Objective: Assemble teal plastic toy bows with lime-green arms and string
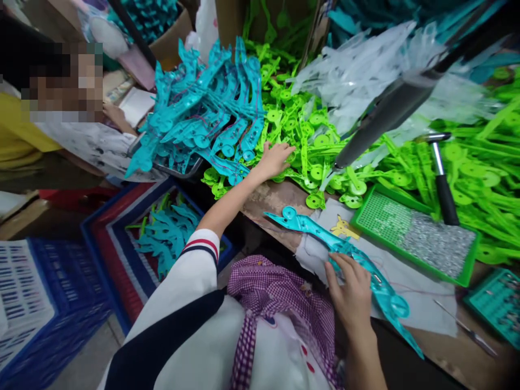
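Note:
My left hand (pixel 274 158) reaches far forward into the heap of green plastic parts (pixel 300 135), fingers curled on them beside the pile of teal plastic parts (pixel 207 114); whether it holds one is hidden. My right hand (pixel 352 295) grips a long teal plastic part (pixel 345 252) that lies on a white cloth (pixel 410 281) at the table's near edge. The teal part's round end points left toward the wooden tabletop (pixel 268 197).
A green tray of small metal screws (pixel 422 233) sits right of the cloth with a hammer (pixel 441 179) over it. A teal tray (pixel 498 303) is at far right. A crate with teal parts (pixel 162 233) stands on the floor. Another person (pixel 52 108) sits at left.

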`<act>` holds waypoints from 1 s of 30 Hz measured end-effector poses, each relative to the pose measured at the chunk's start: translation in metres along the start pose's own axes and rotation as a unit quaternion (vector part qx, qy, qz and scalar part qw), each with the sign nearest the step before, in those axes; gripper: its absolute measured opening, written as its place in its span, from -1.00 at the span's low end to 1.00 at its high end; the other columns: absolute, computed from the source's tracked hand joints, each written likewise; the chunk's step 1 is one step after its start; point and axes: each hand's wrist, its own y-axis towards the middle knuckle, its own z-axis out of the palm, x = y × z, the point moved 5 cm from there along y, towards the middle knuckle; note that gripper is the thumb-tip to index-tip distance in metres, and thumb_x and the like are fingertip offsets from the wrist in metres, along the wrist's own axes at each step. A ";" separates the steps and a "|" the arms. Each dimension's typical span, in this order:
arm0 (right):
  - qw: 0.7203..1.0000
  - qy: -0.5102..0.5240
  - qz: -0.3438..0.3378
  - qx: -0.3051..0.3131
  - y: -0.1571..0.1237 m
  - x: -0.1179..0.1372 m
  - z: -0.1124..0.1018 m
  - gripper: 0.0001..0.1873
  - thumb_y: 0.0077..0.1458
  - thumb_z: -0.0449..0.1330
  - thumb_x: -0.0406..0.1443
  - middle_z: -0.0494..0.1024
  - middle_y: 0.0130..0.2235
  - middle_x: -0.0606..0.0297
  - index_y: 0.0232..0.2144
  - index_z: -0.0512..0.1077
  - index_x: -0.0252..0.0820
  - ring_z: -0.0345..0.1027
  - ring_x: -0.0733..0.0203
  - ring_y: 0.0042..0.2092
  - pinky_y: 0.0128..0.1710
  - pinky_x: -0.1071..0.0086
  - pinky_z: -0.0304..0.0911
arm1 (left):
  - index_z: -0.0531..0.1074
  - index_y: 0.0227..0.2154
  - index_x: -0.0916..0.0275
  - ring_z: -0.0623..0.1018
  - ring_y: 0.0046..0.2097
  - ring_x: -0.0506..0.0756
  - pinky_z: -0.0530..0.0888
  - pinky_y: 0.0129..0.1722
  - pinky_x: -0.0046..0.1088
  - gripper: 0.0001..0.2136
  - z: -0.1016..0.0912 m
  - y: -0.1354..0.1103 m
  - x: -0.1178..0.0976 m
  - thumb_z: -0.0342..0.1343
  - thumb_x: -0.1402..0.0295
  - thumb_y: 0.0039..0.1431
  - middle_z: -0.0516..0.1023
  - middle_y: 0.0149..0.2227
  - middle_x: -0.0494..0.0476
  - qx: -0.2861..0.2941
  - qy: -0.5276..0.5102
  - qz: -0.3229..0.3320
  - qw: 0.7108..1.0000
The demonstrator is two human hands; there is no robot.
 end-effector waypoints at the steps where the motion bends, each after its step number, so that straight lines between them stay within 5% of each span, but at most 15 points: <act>1: 1.000 0.010 0.002 -0.004 -0.007 0.000 -0.002 -0.77 0.34 0.13 -0.20 0.61 -0.12 0.10 -0.08 0.48 -0.18 0.50 0.06 -0.07 -0.04 0.19 0.27 | 0.42 0.17 0.25 0.40 0.17 0.39 0.15 0.20 0.09 -0.48 0.000 -0.001 0.002 0.26 0.42 0.09 0.46 0.13 0.40 0.000 0.004 0.004 1.000; 6: 0.997 0.075 0.035 -0.010 -0.003 0.004 -0.023 -0.83 0.32 0.16 -0.23 0.62 -0.17 0.15 -0.16 0.51 -0.17 0.51 0.09 -0.11 -0.05 0.21 0.31 | 0.55 -0.02 0.28 0.47 0.01 0.29 0.32 0.06 -0.15 -0.50 -0.021 -0.038 -0.010 0.40 0.21 -0.04 0.55 -0.08 0.28 -0.059 -0.088 -0.013 0.994; 13: 0.953 0.277 0.069 -0.103 0.105 0.055 -0.042 -0.78 0.32 0.14 -0.16 0.60 -0.17 0.21 -0.19 0.52 -0.13 0.49 0.15 -0.11 -0.07 0.22 0.38 | 0.52 -0.23 0.27 0.48 -0.36 0.00 0.40 -0.31 -0.46 -0.62 -0.023 -0.102 -0.048 0.26 0.02 0.14 0.53 -0.38 0.05 -0.121 -0.385 -0.119 0.907; 16: 0.944 0.317 0.091 -0.019 0.103 0.057 -0.020 -0.70 0.32 0.12 -0.09 0.61 -0.17 0.19 -0.12 0.53 -0.14 0.50 0.15 -0.16 -0.13 0.23 0.42 | 0.52 -0.20 0.22 0.49 -0.34 0.02 0.45 -0.32 -0.45 -0.63 -0.027 -0.159 -0.071 0.31 0.03 0.11 0.52 -0.35 0.05 -0.154 -0.329 -0.115 0.924; 20: 0.935 0.303 0.115 0.142 0.062 0.054 0.023 -0.64 0.34 0.08 -0.06 0.64 -0.13 0.16 -0.08 0.53 -0.14 0.52 0.12 -0.15 -0.17 0.28 0.42 | 0.55 -0.18 0.13 0.54 -0.33 0.02 0.52 -0.28 -0.42 -0.69 -0.018 -0.222 -0.096 0.30 0.05 0.14 0.53 -0.26 0.07 -0.128 -0.219 -0.097 0.963; 23: 0.944 0.280 0.079 0.157 0.051 0.054 0.040 -0.65 0.35 0.06 -0.07 0.62 -0.08 0.14 -0.07 0.51 -0.14 0.50 0.12 -0.09 -0.10 0.28 0.39 | 0.57 -0.15 0.15 0.60 -0.19 0.09 0.55 -0.18 -0.39 -0.71 -0.003 -0.221 -0.098 0.29 0.09 0.17 0.54 -0.16 0.14 -0.115 -0.148 -0.085 0.979; 26: 0.978 0.182 0.062 0.083 0.060 0.039 0.049 -0.59 0.36 0.03 -0.04 0.58 -0.04 0.05 -0.07 0.51 -0.18 0.45 0.04 0.00 0.05 0.17 0.32 | 0.57 -0.13 0.21 0.61 -0.17 0.13 0.55 -0.16 -0.36 -0.65 0.012 -0.192 -0.091 0.27 0.07 0.18 0.54 -0.14 0.19 -0.100 -0.108 -0.090 0.985; 30: 0.994 0.056 0.042 0.085 0.065 0.013 0.070 -0.44 0.36 -0.04 0.01 0.47 0.16 -0.06 0.16 0.41 -0.20 0.33 -0.09 0.16 0.14 0.01 0.20 | 0.54 -0.04 0.21 0.61 -0.10 0.15 0.55 -0.08 -0.32 -0.61 0.020 -0.166 -0.091 0.27 0.07 0.18 0.53 -0.11 0.19 -0.050 -0.119 -0.046 0.991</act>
